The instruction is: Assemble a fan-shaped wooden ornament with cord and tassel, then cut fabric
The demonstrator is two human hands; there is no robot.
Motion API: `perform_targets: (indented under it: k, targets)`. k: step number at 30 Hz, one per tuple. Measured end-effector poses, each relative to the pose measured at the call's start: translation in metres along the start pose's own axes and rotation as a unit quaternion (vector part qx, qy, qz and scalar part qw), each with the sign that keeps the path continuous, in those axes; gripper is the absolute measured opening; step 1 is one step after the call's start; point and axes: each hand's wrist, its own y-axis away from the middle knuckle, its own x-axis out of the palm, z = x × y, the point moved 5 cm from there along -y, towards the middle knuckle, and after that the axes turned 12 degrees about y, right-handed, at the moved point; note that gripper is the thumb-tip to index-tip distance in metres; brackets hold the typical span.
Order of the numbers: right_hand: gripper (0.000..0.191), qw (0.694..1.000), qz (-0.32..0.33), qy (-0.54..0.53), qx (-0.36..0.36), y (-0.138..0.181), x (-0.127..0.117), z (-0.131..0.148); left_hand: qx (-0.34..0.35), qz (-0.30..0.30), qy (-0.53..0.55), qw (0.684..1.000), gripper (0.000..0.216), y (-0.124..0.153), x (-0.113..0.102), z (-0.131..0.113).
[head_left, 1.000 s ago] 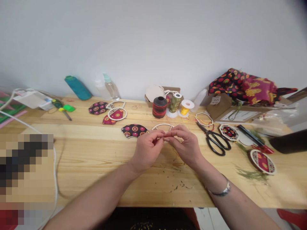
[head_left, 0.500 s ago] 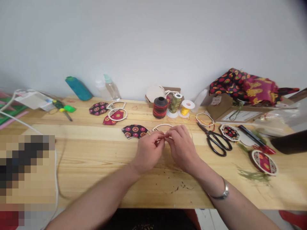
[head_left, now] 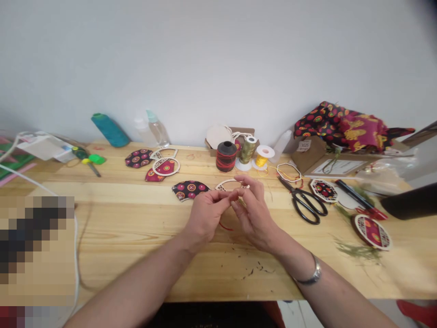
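1. The left hand (head_left: 205, 216) and right hand (head_left: 254, 214) have drawn nearer the person. Both pinch a thin red thread (head_left: 225, 226), whose loop now hangs slack beneath them, so the thread seems mid-handling.
2. Beyond them, on the pale wooden tabletop (head_left: 136, 237), lie black scissors (head_left: 307, 202) and a dark thread spool (head_left: 226, 156).
3. A plain white wall (head_left: 218, 59) stands behind.

Black scissors (head_left: 309, 205) on table (head_left: 136, 218); teal spool (head_left: 109, 130) by wall; fabric heap (head_left: 348, 123).

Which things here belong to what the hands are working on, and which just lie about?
In hand: red thread, pinched between left hand and right hand.
Lying about: scissors, black spool, yellow spool, teal cone, patterned fabric piece, screwdriver.
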Motion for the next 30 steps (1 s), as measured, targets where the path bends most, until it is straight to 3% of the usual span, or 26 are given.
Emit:
perform_targets:
  k: [5, 11, 16, 21, 26, 30]
  targets:
    - [0.025, 0.996, -0.077, -0.04, 0.019, 0.0, -0.009, -0.003, -0.031, -0.028, 0.045, 0.998, 0.022, 0.0, 0.0, 0.0]
    - [0.007, 0.98, -0.165, -0.079, 0.083, -0.002, -0.019, -0.018, -0.043, -0.04, 0.052, 0.997, 0.026, -0.001, -0.001, 0.001]
    - [0.01, 0.968, -0.183, -0.115, 0.129, -0.003, -0.019, -0.029, -0.049, -0.048, 0.064, 0.996, 0.026, -0.003, -0.002, 0.003]
    - [0.003, 0.982, -0.152, -0.079, 0.083, -0.004, -0.019, -0.022, -0.048, -0.051, 0.069, 0.995, 0.028, -0.002, -0.003, 0.001]
    - [0.015, 0.988, -0.156, 0.013, 0.002, -0.003, -0.022, -0.009, -0.034, -0.048, 0.063, 0.996, 0.028, -0.002, -0.005, 0.0]
    - [0.013, 0.988, -0.145, 0.057, -0.015, -0.003, -0.018, -0.008, -0.021, -0.043, 0.052, 0.998, 0.024, -0.003, -0.005, 0.0]
